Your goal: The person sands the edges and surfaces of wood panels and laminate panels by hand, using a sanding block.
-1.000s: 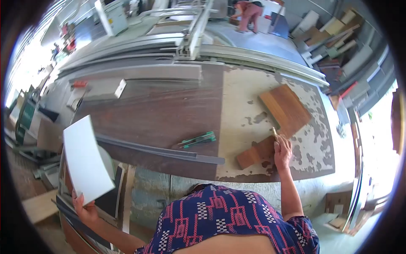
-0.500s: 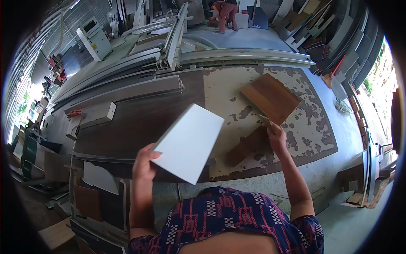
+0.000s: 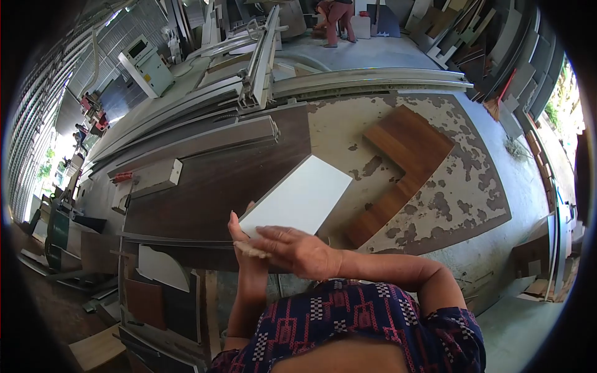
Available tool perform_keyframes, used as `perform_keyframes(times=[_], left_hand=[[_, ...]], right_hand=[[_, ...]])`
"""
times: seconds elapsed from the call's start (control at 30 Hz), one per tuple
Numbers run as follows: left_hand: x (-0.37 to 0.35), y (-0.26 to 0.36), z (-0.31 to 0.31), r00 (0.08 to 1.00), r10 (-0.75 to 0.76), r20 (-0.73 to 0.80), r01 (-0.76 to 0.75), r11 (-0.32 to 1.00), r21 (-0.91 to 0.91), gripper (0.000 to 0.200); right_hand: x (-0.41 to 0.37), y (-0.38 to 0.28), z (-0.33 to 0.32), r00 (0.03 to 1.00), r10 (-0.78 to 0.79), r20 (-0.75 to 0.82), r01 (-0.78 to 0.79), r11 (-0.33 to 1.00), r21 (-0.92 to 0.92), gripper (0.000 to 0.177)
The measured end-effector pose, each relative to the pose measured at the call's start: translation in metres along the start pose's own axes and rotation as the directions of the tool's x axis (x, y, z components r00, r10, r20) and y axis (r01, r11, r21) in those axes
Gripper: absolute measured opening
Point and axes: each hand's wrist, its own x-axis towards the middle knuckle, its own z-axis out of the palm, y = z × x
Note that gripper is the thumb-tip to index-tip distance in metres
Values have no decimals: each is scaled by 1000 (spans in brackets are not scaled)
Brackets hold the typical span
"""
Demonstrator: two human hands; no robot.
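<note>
A white rectangular panel [image 3: 301,196] is held tilted over the worktable, its near end in my left hand [image 3: 241,231]. The left fingers curl up along that panel's left side; part of this hand is hidden. My right hand [image 3: 308,253] lies across the panel's near end with its fingers together. Under those fingers shows the edge of a crumpled tan cloth [image 3: 254,250]. Beyond the hands, brown wood-grain boards [image 3: 413,149] lie on the table in an L shape.
The worktable [image 3: 217,186] has a dark left half and a pale, patchy right half. Grey boxed lengths [image 3: 146,181] and a red-handled tool [image 3: 122,177] rest at its left. Metal rails [image 3: 373,79] run along the back. Another person [image 3: 339,22] bends over farther off.
My right hand has come from the brown boards across to the white panel's near end, bringing the tan cloth. The panel has shifted slightly right and tilted. The brown boards are now uncovered.
</note>
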Motion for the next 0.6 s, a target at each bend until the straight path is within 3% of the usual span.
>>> perform_keyframes(times=[0.07,0.2,0.27,0.3,0.37,0.43,0.53,0.6], left_hand=[[-17,6,29,997,-35,-62,32,998,-46,61],[7,3,-4,962,-17,271,50,992,-115,58],[6,0,2,985,30,170,-11,993,-115,58],[5,-1,6,992,53,118,-40,993,-111,58],[1,0,11,994,63,84,-56,995,-79,59],[-2,2,15,996,67,66,-64,997,-53,59],[-3,2,17,995,82,63,-81,996,-27,62],[0,0,18,991,111,76,-111,994,-9,66]], right_hand=[[-3,1,8,997,-35,72,41,995,-86,53],[-12,21,3,993,41,114,-12,969,-247,57],[-13,53,-10,986,160,45,-139,940,-312,51],[-12,73,-17,946,324,-18,-314,903,-294,49],[-16,120,-34,811,575,-109,-576,751,-322,50],[-23,157,-48,686,710,-161,-719,627,-299,56],[-23,146,-41,681,711,-176,-721,608,-334,56],[-4,87,-37,794,606,-46,-600,770,-219,53]])
